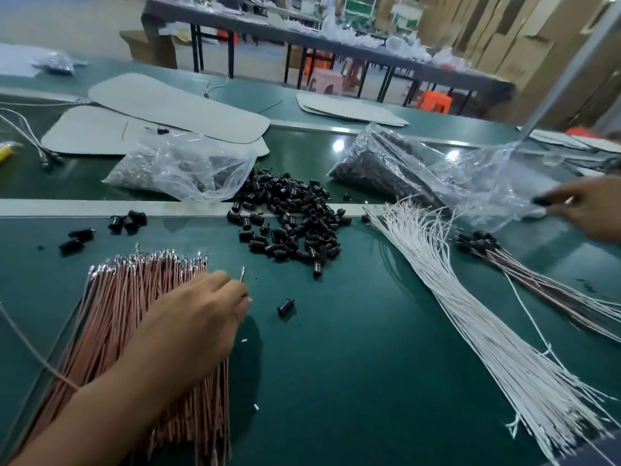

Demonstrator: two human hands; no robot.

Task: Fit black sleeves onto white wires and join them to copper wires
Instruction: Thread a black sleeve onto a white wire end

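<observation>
1. The left hand (201, 317) lies on the bundle of copper wires (127, 314). Its fingertips are closed on a single copper wire (242, 274), whose hooked end pokes out past them. Pulling it out sideways could drag neighbouring wires along and knock the bundle out of line.
2. The right hand (586, 210) is far off at the right edge, over a plastic bag (470, 183). It seems to pinch a black sleeve (541, 200) between its fingertips, though blur leaves that unsure. A loose pinch could drop the piece into the bag's folds.
3. The white wires (470, 317) lie fanned out between the two hands, and neither hand touches them. A reach across could snag their bare ends or mix them with the finished wires (537, 280) just beside them.
4. The pile of black sleeves (289, 223) sits mid-table (336, 381), and a stray sleeve (286, 308) lies near the left fingertips. A sweeping forearm could scatter these or push them under the copper.
</observation>
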